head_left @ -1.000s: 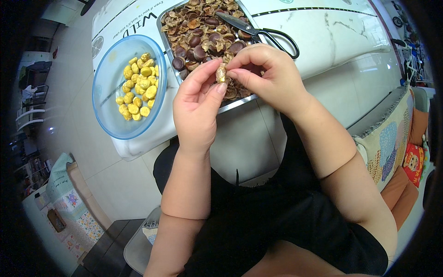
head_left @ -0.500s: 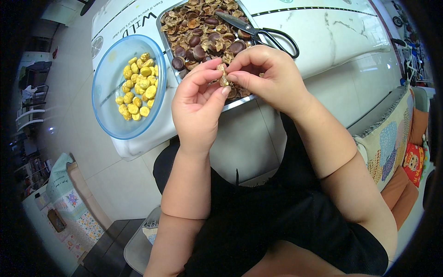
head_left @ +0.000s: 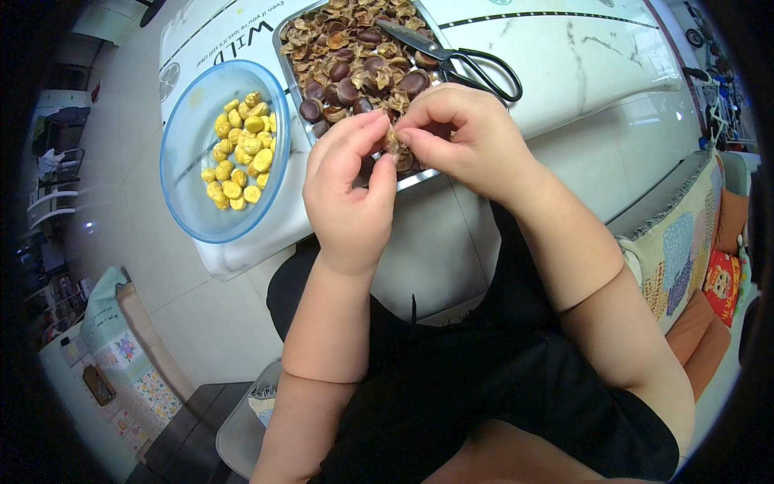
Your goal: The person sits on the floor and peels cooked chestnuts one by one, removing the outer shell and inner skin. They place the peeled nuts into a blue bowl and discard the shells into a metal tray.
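Over the near edge of a metal tray [head_left: 289, 78], a small brownish chestnut [head_left: 392, 143] is pinched by the fingertips of my left hand [head_left: 348, 194]. It looks partly peeled, with skin still on it, and fingers cover much of it. My right hand [head_left: 472, 141] is closed too, its thumb and forefinger pressed on the chestnut's right side. Brown shells, skins and several dark unpeeled chestnuts [head_left: 347, 91] fill the tray. To the left, a clear blue-rimmed bowl [head_left: 187, 129] contains several peeled yellow chestnuts [head_left: 244, 147].
Black-handled scissors [head_left: 439, 53] lie across the tray's right side, handles over the white marbled tabletop [head_left: 556, 56]. My legs are below the table's near edge. A sofa with a patterned cover [head_left: 681, 242] stands at the right, and a grey stool edge [head_left: 234, 427] shows at lower left.
My left hand has turned slightly and shifted a little right, its fingers closing more around the chestnut. My right hand has dipped a little, still pinching at it.
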The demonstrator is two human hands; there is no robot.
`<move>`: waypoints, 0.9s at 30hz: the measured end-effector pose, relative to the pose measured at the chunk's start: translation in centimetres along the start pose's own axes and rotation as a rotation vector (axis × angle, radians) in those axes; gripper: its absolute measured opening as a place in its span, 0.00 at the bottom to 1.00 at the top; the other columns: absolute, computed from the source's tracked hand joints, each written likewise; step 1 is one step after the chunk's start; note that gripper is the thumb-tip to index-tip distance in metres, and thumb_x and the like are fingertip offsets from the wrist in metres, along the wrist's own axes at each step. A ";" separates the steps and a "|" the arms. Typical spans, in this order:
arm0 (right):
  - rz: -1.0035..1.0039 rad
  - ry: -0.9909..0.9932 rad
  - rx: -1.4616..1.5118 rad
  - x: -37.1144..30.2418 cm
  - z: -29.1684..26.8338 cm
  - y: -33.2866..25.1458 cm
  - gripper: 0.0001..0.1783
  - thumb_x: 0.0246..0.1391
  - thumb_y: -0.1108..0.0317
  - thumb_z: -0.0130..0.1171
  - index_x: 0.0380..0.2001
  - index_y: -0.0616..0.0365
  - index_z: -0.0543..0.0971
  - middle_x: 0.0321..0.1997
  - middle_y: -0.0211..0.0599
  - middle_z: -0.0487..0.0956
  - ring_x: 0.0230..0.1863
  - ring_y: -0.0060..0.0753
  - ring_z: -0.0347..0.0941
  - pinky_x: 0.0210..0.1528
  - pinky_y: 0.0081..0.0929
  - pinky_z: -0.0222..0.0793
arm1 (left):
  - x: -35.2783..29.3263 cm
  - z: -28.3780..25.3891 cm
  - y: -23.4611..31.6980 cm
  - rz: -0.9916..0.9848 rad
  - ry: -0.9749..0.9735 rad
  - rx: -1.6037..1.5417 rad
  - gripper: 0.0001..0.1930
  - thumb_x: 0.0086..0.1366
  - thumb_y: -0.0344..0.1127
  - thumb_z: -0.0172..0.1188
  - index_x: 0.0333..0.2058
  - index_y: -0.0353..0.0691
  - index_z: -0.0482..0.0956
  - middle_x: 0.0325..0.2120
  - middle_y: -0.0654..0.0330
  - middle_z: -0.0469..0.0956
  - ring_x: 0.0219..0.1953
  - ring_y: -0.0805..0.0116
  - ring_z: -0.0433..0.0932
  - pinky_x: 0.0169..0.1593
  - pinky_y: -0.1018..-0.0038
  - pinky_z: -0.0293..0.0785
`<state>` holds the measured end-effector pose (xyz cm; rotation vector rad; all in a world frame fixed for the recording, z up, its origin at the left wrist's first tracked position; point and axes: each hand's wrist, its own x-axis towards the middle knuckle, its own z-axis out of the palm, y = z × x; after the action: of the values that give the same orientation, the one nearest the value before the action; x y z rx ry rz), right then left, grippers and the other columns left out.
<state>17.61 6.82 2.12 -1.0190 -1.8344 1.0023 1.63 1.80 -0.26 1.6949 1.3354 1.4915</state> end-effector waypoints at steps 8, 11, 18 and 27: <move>0.158 -0.029 0.109 -0.3 0.5 -0.2 0.03 0.44 0.73 0.61 0.24 0.62 0.79 0.24 0.32 0.76 0.25 0.21 0.71 0.28 0.19 0.68 | 0.2 -0.1 0.2 0.191 0.026 0.195 0.17 0.50 0.18 0.60 0.41 0.34 0.79 0.43 0.52 0.78 0.46 0.60 0.77 0.51 0.70 0.73; 0.148 -0.018 0.091 -0.4 0.7 -0.2 0.03 0.43 0.74 0.61 0.24 0.62 0.79 0.25 0.29 0.75 0.25 0.17 0.69 0.27 0.17 0.66 | 0.2 0.0 0.2 0.203 0.035 0.211 0.17 0.49 0.18 0.60 0.41 0.34 0.79 0.43 0.52 0.78 0.46 0.60 0.77 0.51 0.70 0.72; 0.129 -0.010 0.088 -0.4 0.7 -0.2 0.03 0.44 0.74 0.60 0.24 0.62 0.78 0.24 0.27 0.75 0.24 0.15 0.69 0.26 0.16 0.66 | 0.1 0.0 0.4 0.189 0.026 0.202 0.17 0.49 0.17 0.60 0.41 0.34 0.79 0.43 0.52 0.78 0.46 0.61 0.77 0.51 0.71 0.73; 0.290 -0.057 0.281 -0.3 0.6 -0.4 0.03 0.49 0.74 0.59 0.28 0.62 0.77 0.26 0.24 0.75 0.25 0.11 0.68 0.27 0.14 0.66 | -0.2 0.1 -0.2 0.002 0.015 -0.167 0.18 0.54 0.15 0.57 0.45 0.31 0.75 0.50 0.51 0.72 0.50 0.63 0.75 0.54 0.71 0.73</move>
<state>17.11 6.26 2.20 -1.1088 -1.5594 1.4314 1.70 1.69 -0.54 1.5834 1.1812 1.5731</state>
